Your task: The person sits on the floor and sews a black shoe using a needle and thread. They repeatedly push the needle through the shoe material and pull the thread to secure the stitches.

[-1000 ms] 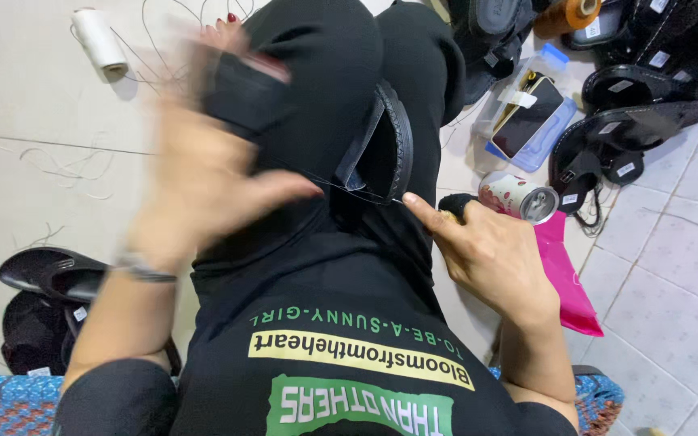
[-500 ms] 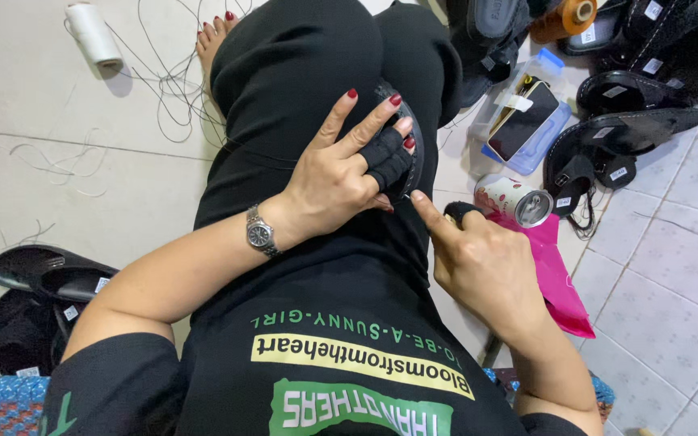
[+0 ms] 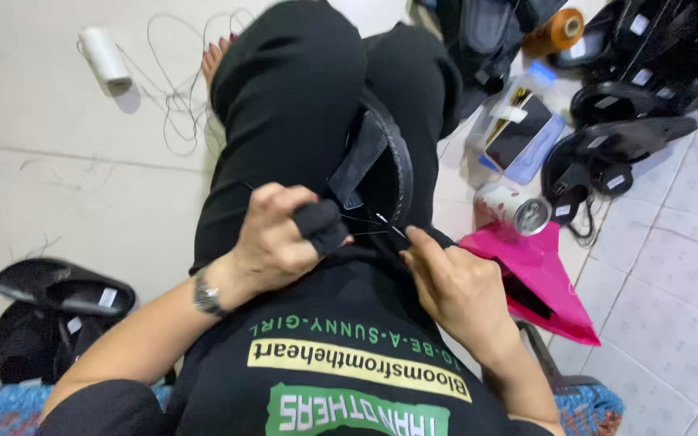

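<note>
Two bare hands work in the lap of a person seated on a pale tiled floor, seen from above. Between the knees, clad in black trousers, a black sandal sole (image 3: 393, 165) with its strap stands on edge, near the middle of the view.

At about 8 o'clock from the sole, the left hand (image 3: 272, 238) is curled closed, and its fingers press a small black pad of fabric or leather (image 3: 321, 226) against the lower end of the strap. A wristwatch (image 3: 206, 295) sits on that wrist.

At about 5 o'clock from the sole, the right hand (image 3: 454, 282) has its fingertips pressed together, pinching a thin needle (image 3: 389, 226) whose point reaches up toward the sole. Fine thread runs between the two hands; where it ends is too thin to tell.

At 10 o'clock, well apart from the hands, a white thread spool (image 3: 105, 58) lies on the floor with loose thread (image 3: 175, 97) trailing beside it. At 3 o'clock, near the right knee, a metal can (image 3: 515, 208) lies on its side just above a bright pink plastic bag (image 3: 539, 278). At 2 o'clock lie a clear plastic box (image 3: 519, 133) and a pile of black sandals (image 3: 624, 137), with an orange spool (image 3: 557, 31) at 1 o'clock. More black sandals (image 3: 62, 287) rest at 8 o'clock.
</note>
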